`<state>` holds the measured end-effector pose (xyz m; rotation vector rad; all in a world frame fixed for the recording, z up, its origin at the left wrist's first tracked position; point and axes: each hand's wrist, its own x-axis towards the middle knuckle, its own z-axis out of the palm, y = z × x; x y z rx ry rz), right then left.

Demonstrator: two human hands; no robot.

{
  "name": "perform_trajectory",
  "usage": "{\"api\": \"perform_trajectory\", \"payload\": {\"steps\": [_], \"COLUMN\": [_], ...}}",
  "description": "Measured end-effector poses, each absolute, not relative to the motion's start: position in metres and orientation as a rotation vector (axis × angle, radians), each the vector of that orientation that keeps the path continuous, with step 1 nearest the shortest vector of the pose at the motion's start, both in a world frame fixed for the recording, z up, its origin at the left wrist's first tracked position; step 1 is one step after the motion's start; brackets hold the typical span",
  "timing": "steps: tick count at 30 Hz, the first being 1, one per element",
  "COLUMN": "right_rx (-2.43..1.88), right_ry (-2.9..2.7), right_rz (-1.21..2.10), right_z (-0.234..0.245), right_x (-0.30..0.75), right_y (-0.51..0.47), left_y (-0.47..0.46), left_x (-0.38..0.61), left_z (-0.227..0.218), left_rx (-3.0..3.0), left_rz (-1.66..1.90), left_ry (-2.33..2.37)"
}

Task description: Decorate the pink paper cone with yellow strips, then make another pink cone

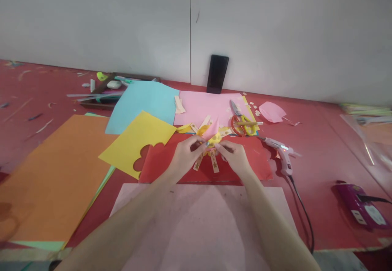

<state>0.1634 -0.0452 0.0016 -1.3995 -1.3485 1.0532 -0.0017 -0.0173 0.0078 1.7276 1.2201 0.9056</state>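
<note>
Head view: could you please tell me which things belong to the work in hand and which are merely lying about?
In hand: left hand, right hand, both pinching the yellow paper piece with starred strips, over the red sheet.
Lying about: scissors, glue gun, phone, orange sheet, blue sheet.
</note>
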Motion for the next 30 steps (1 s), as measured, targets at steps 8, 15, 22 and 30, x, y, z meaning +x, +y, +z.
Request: {"api": "perform_trajectory", "payload": {"steps": [8,15,22,30], "right_rx": [-1.371,-1.284,-1.254,-1.250], "right_ry": [-1.281,-1.148,-1.106,-1.132], "right_rz": [1.103,1.259,1.367,1.387], "right_z": [-0.003,-0.003,-0.002,-0.002], "right_x": [0.162,0.159,0.161,0.163], "right_y": [-0.044,-0.043,-0.043,-0.043], "left_y": [-0.020,-0.022,-0.026,-0.028], "left_x": [-0.002,-0.001,-0.001,0.000], "left_z": [0.011,0.015,0.011,0.008], "left_rx": [1.809,1.978,2.240,2.317], "left_rz": [0.892,0.867,0.872,0.873], "left_ry": [1.208,1.181,1.245,1.224]}}
